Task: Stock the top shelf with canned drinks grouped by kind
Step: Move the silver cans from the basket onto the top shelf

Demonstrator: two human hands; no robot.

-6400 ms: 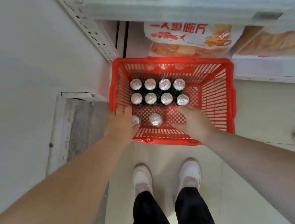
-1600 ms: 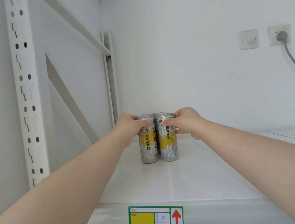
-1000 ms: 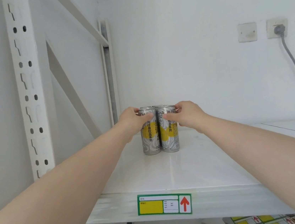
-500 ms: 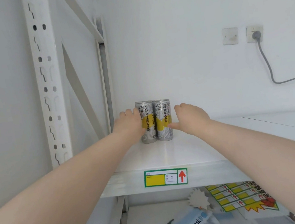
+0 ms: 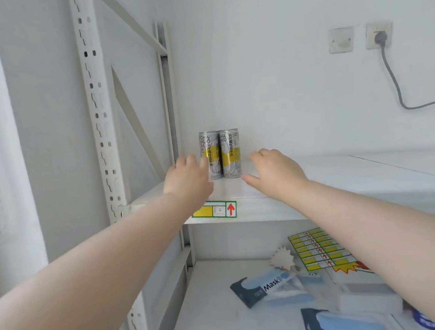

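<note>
Two slim silver-and-yellow cans stand upright side by side at the back left of the white top shelf (image 5: pixel 350 184): the left can (image 5: pixel 210 149) and the right can (image 5: pixel 231 152), touching each other. My left hand (image 5: pixel 188 180) hovers in front of the left can with loose fingers, covering its lower left side and holding nothing. To the right of the cans, my right hand (image 5: pixel 274 170) is spread over the shelf, empty and apart from the right can.
A perforated white upright (image 5: pixel 99 124) and a diagonal brace frame the shelf's left end. A green-and-yellow price label (image 5: pixel 215 210) sits on the shelf edge. The shelf below holds mask packets (image 5: pixel 270 288) and sticker sheets (image 5: pixel 321 250). A plugged wall socket (image 5: pixel 378 35) is at right.
Both hands have let go of the two cans and drawn back toward me. The cans stay standing at the shelf's back left. My view has dropped, showing the lower shelf.
</note>
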